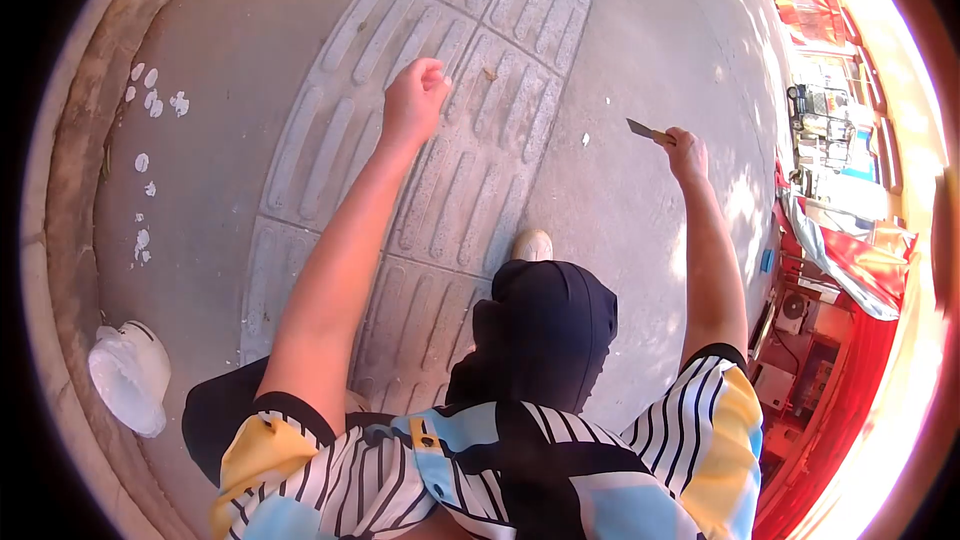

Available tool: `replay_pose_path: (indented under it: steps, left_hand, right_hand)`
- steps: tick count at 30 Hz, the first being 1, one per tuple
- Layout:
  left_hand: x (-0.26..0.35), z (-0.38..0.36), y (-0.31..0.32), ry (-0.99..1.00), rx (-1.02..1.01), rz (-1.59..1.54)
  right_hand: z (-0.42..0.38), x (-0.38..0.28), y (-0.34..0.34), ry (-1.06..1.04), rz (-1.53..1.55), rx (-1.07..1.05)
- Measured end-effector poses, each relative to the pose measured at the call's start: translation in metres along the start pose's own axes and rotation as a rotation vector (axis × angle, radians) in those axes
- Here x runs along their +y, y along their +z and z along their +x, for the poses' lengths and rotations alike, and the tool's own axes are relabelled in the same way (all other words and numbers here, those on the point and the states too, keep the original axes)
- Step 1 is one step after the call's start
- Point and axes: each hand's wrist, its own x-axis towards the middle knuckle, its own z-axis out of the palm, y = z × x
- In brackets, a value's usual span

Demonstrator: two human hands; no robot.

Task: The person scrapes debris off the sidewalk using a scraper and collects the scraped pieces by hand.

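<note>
While walking a grey paved sidewalk (pixel 230 60), the right hand (pixel 688 152) is gripping a small flat-bladed metal scraper (pixel 645 130), held out, touching nothing | left hand (pixel 415 100) is curling into an empty fist over ribbed tactile paving (pixel 470 140) | white crumpled bag (pixel 130 372) is lying kerbside; red stalls (pixel 850 290) are lining the right.

ground: grey pavement (pixel 640 70), pretty plain, a few bits of litter on it
strip: ribbed tactile paving (pixel 470 110) running diagonally across the middle
left edge: white plastic bag (pixel 130 375) crumpled by the curb (pixel 70 170)
near the bag: scattered white blotches (pixel 150 100) on the concrete
right side: red stall cloth (pixel 850 270) and a wire rack (pixel 825 115) in bright sun
</note>
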Motion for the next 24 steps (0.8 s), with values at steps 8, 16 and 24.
replay_pose_path:
  steps: [8, 16, 24]
  left_hand:
    - [-0.015, 0.001, 0.008, -0.134, -0.062, 0.211]
    - [-0.028, -0.033, 0.091, -0.267, -0.287, 0.288]
    - [-0.019, -0.03, 0.219, -0.191, -0.533, 0.424]
  right_hand:
    - [0.145, 0.076, 0.137, -0.071, 0.039, 0.136]
    - [0.127, 0.08, 0.163, -0.348, 0.235, 0.048]
    - [0.08, 0.101, 0.155, -0.342, 0.419, 0.172]
